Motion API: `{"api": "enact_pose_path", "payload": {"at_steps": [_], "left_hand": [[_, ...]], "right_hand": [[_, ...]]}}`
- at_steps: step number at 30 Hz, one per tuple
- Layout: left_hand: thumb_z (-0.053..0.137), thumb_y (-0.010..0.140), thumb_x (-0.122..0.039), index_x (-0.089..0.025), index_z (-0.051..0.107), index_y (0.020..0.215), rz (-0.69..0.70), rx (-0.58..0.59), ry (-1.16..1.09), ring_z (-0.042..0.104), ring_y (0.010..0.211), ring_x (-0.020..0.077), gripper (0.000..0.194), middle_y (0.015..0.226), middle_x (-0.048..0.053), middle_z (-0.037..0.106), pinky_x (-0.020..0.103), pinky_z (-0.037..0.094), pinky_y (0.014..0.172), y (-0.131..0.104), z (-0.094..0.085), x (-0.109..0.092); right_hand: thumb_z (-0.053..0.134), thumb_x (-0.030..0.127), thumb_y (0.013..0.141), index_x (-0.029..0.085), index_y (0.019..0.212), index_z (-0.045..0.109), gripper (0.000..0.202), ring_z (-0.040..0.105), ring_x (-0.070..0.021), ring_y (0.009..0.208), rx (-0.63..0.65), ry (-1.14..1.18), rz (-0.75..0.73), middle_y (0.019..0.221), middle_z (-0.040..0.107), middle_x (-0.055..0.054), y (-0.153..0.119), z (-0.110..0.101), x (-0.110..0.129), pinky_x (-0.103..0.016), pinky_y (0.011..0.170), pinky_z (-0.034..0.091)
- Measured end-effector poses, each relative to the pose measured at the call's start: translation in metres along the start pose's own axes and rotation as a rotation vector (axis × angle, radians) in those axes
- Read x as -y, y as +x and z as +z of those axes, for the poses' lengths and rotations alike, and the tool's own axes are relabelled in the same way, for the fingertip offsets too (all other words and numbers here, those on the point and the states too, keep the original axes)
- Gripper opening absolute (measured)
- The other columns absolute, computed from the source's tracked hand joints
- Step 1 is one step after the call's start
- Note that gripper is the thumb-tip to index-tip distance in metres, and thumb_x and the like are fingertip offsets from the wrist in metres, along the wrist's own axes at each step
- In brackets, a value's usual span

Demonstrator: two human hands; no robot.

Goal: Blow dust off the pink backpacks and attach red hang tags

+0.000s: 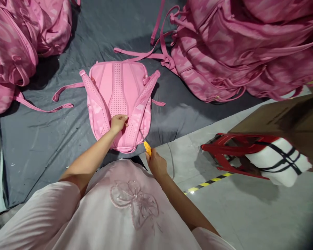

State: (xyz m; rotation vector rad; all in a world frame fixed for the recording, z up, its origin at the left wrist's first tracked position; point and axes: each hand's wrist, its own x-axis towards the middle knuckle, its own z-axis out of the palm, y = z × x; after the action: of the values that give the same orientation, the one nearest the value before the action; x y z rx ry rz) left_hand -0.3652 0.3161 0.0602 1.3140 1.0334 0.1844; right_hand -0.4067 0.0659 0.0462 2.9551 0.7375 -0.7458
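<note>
The pink backpack (101,80) lies straps-up at the table's (65,139) near edge, presumably for two-handed reach. The right hand's (157,162) grip wraps a yellow-handled tool (147,148); the left hand (118,122) seems pinched over the bag, holding what, I cannot tell. A left pile (28,38) and right pile (219,52) crowd the far side.

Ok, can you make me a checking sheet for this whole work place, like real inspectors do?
Surface: wrinkled dark grey cloth.
Job's things: pink patterned fabric backpack, strap side up; thin yellow-handled tool at its lower edge.
Clutter: left backpack heap and right backpack heap, both pink patterned fabric.
Hands: left hand over the backpack, fingertips pinched, anything between too small to tell; right hand grips the tool.
Cables: thin grey cord by the pale tiled floor.
Surroundings: red plastic stool, black-strapped white pad, brown cardboard box, yellow-and-black striped tape.
</note>
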Motion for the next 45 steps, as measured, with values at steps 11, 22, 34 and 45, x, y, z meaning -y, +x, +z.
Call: {"api": "enact_pose_path", "payload": {"at_steps": [11, 22, 34, 45], "left_hand": [[0.062, 0.081, -0.017, -0.017, 0.058, 0.067, 0.302, -0.113, 0.136, 0.048, 0.053, 0.0093, 0.014, 0.058, -0.005, 0.054, 0.02, 0.036, 0.054, 0.006, 0.005, 0.025], [0.059, 0.088, -0.026, -0.019, 0.055, 0.078, 0.47, -0.012, 0.089, 0.057, 0.059, 0.0108, 0.013, 0.067, -0.003, 0.061, 0.023, 0.044, 0.066, -0.03, -0.007, 0.016], [0.067, 0.084, -0.049, -0.019, 0.048, 0.068, 0.023, 0.218, -0.216, 0.041, 0.035, 0.0066, 0.039, 0.043, -0.006, 0.049, 0.018, 0.029, 0.037, -0.09, -0.019, 0.036], [0.061, 0.086, -0.024, -0.018, 0.05, 0.074, 0.095, 0.263, -0.052, 0.044, 0.037, 0.0062, 0.017, 0.053, -0.006, 0.053, 0.018, 0.031, 0.038, -0.097, -0.032, 0.049]], "right_hand": [[0.04, 0.046, 0.102, 0.016, 0.104, 0.049, 0.031, 0.07, -0.0206, 0.078, 0.026, -0.025, -0.014, 0.089, 0.07, -0.008, 0.004, -0.004, -0.006, -0.028, 0.054, 0.03], [0.04, 0.044, 0.102, 0.015, 0.111, 0.048, 0.031, 0.071, -0.0228, 0.084, 0.066, 0.055, 0.02, 0.096, 0.072, -0.01, 0.003, -0.004, -0.001, -0.028, 0.055, 0.029], [0.038, 0.043, 0.103, 0.016, 0.114, 0.049, 0.031, 0.069, -0.0217, 0.08, 0.033, 0.122, 0.1, 0.091, 0.071, -0.008, 0.005, 0.001, 0.009, -0.028, 0.056, 0.031], [0.036, 0.044, 0.101, 0.018, 0.108, 0.05, 0.03, 0.067, -0.0233, 0.077, -0.053, 0.328, 0.106, 0.085, 0.07, -0.008, -0.001, 0.007, 0.013, -0.028, 0.058, 0.033]]}}
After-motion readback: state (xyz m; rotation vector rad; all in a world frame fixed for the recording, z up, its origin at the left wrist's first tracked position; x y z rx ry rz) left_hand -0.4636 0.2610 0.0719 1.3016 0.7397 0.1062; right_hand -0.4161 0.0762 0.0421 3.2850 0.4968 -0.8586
